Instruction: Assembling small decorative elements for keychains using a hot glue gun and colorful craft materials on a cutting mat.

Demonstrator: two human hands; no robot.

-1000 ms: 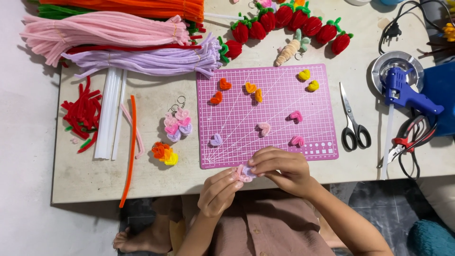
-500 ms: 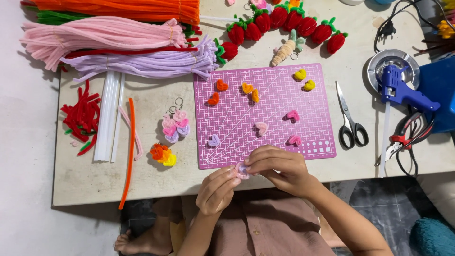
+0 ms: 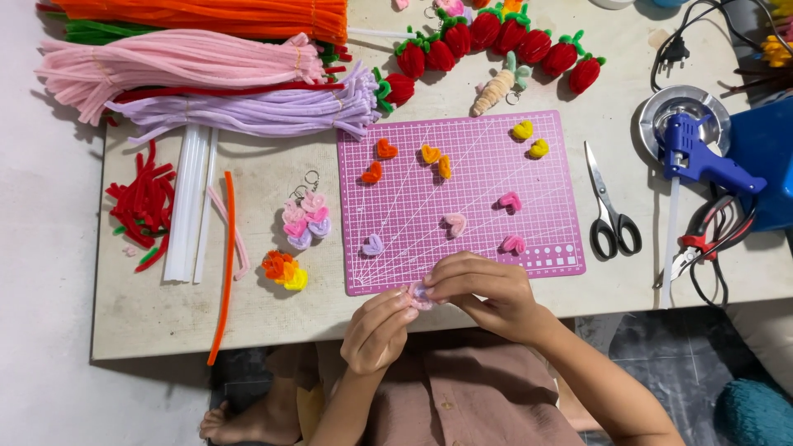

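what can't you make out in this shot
Head view:
- Small pink piece: mostly covered by the fingers of the left hand and right hand, so its shape is unclear.
- Orange stems: cut off by the top edge.
- Blue box: cut off at the right edge.

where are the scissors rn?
Head view, right side of the table: the scissors lie just right of the pink cutting mat, left of the blue glue gun.

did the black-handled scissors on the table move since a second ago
No. The black-handled scissors lie in the same place right of the pink cutting mat; only the camera view shifted slightly.
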